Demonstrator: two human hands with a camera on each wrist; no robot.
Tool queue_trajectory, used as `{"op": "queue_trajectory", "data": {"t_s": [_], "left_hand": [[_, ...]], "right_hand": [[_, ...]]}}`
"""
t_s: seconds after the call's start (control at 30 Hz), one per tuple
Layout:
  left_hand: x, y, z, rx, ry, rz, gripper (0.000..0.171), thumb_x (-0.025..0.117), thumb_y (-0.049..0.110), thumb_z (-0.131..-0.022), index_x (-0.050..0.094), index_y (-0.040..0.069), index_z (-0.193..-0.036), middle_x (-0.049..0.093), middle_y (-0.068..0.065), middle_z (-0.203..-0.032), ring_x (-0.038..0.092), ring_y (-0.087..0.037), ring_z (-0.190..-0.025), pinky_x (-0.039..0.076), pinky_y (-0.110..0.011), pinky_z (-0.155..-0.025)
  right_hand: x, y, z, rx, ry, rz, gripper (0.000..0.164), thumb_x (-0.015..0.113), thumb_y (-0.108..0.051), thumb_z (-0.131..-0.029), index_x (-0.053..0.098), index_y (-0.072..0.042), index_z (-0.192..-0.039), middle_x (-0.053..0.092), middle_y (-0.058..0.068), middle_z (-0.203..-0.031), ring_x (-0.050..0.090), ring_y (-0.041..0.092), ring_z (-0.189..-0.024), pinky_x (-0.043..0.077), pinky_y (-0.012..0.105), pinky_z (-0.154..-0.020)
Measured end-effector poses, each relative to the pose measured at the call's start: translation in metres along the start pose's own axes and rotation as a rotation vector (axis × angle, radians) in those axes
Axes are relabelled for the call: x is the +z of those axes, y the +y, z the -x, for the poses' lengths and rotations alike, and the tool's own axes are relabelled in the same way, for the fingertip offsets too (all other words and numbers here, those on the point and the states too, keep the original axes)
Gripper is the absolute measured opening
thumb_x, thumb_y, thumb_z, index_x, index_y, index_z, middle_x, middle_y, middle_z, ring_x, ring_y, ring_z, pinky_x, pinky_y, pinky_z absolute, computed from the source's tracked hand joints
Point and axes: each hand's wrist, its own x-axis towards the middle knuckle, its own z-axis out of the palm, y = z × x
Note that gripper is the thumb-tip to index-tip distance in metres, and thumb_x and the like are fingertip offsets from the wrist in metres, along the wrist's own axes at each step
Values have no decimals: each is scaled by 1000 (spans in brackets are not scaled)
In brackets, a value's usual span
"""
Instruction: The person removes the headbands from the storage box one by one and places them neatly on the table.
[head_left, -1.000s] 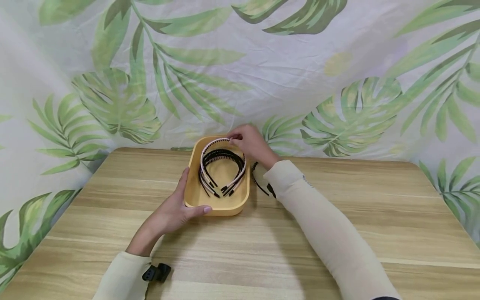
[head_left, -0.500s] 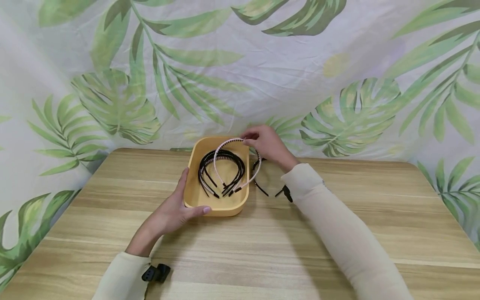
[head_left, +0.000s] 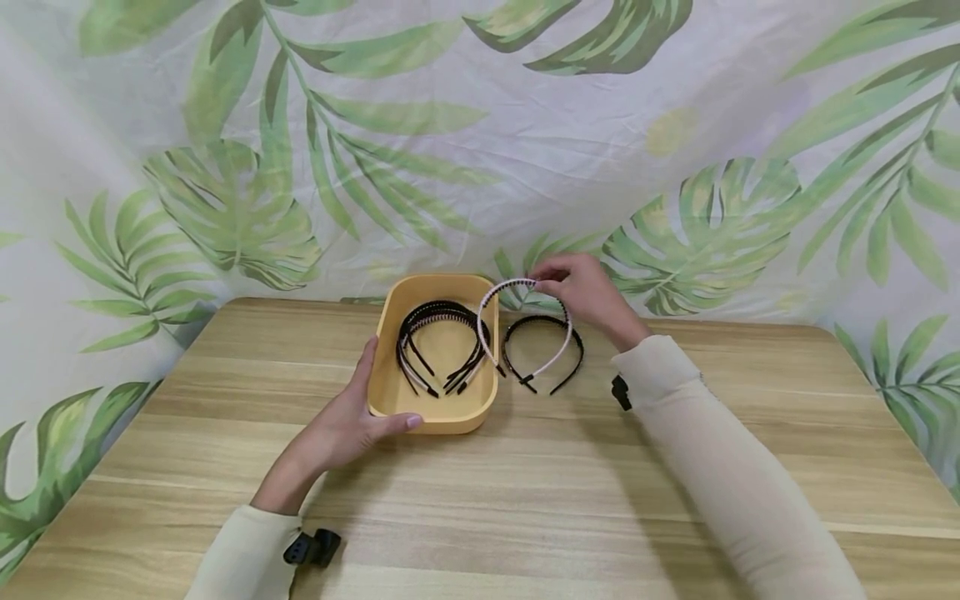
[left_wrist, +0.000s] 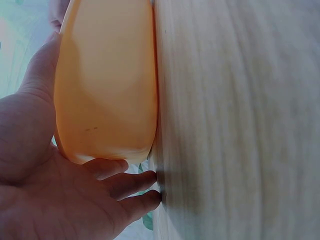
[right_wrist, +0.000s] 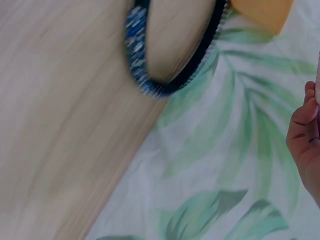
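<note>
My right hand (head_left: 588,292) pinches a pale pink headband (head_left: 510,282) by the top of its arch. The held headband overlaps the tray's right rim, with its tips pointing down. Behind it in this view, a black headband (head_left: 580,358) lies on the table; the right wrist view shows blue glitter along this dark headband (right_wrist: 137,55). Several black and pale headbands (head_left: 422,306) lie nested in a yellow tray (head_left: 390,396). My left hand (head_left: 348,421) rests against the tray's near left corner, thumb along the front rim, extended fingers along the side wall.
The wood-grain table (head_left: 480,517) runs back to a leaf-printed cloth (head_left: 570,167) that hangs right behind the tray. A small black device (head_left: 311,547) sits at the left cuff, and another black device (head_left: 621,392) at the right cuff.
My right hand has lifted the pale pink headband from the tray and carried it rightward, over the black headband on the table. The left hand and the tray have stayed put.
</note>
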Motion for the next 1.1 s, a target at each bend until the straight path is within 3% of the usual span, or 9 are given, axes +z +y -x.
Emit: {"op": "queue_trajectory", "data": {"t_s": [0.93, 1.1], "left_hand": [[0, 0, 0, 0, -7, 10, 135, 84, 48, -88, -23, 20, -166, 13, -33, -171, 38, -49, -149, 32, -62, -122], [0, 0, 0, 0, -7, 8, 135, 84, 48, -88, -22, 20, -166, 12, -33, -171, 39, -49, -149, 32, -63, -121]], "right_hand": [[-48, 70, 40, 118, -8, 113, 23, 64, -12, -105, 76, -2, -122, 72, 22, -125, 65, 35, -111, 51, 31, -81], [-56, 81, 46, 101, -3, 149, 22, 65, -9, -103, 77, -1, -120, 73, 22, -123, 66, 34, -110, 51, 30, -82]]}}
